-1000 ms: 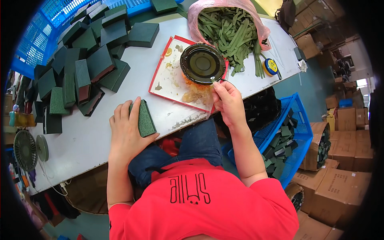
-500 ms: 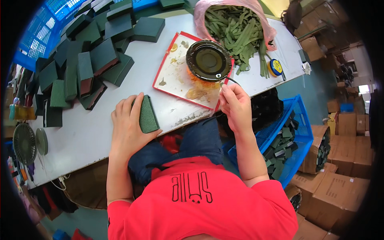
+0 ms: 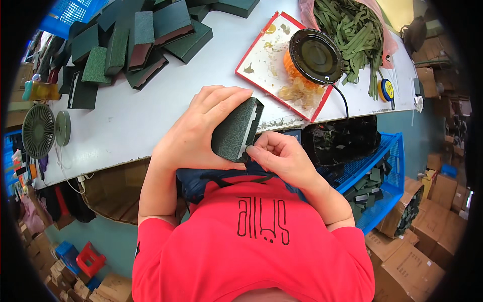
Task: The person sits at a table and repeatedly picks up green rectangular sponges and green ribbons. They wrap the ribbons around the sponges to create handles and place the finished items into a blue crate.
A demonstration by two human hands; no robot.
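Note:
My left hand [image 3: 193, 128] grips a dark green textured box [image 3: 232, 132], with the fingers over its far edge and the thumb along its near edge. The box is tilted off the table's front edge, and a pale strip shows along its right side. My right hand [image 3: 284, 158] is closed in a pinch at that side's lower end, and its fingertips touch the box. Whatever lies between those fingers is too small or hidden to name. Beyond the box, a round black dish [image 3: 316, 55] sits over an orange base on a stained white tray with a red rim [image 3: 254, 55].
Several dark green boxes [image 3: 115, 50] are piled at the far left. A pink bag [image 3: 390, 45] spills green ribbon strips [image 3: 347, 32] at the far right. A black cable [image 3: 343, 95] runs from the dish over the table edge. A blue crate [image 3: 397, 166] stands below right.
My left hand has lifted the box from the table and tilted it toward me. My right hand has come from beside the dish, pinching a small green piece, down to the box's side.

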